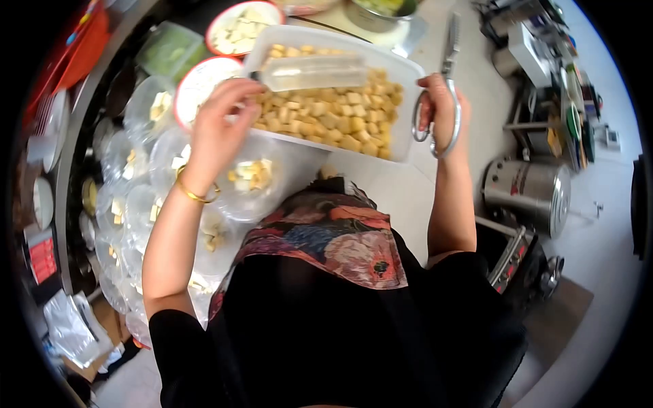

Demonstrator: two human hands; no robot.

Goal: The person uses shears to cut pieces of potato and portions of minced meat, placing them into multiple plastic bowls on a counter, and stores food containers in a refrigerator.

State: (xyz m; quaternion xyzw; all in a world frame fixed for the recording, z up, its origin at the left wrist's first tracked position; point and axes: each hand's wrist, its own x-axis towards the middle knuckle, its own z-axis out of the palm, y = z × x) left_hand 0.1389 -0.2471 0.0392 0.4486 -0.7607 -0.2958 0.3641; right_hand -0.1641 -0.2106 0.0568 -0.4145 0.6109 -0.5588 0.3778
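Observation:
My left hand (pixel 228 112), with a gold bangle at the wrist, has its fingers closed at the left end of a long clear plastic packet (pixel 320 72). The packet is blurred and has a dark spot at that end. It overlaps a white plastic tub (pixel 405 129) full of yellowish cubes (pixel 333 115). My right hand (pixel 439 102) grips a pair of metal scissors (pixel 449 58) at the tub's right side. The finger loops hang around my fingers, and the blades point away from me.
Many clear plastic bowls (pixel 235 200) with a few pale cubes each crowd the left side. Red-rimmed bowls (pixel 211 30), a green-filled container (pixel 170 51) and a metal pot (pixel 384 10) stand farther back. A steel drum (pixel 527 194) is at right.

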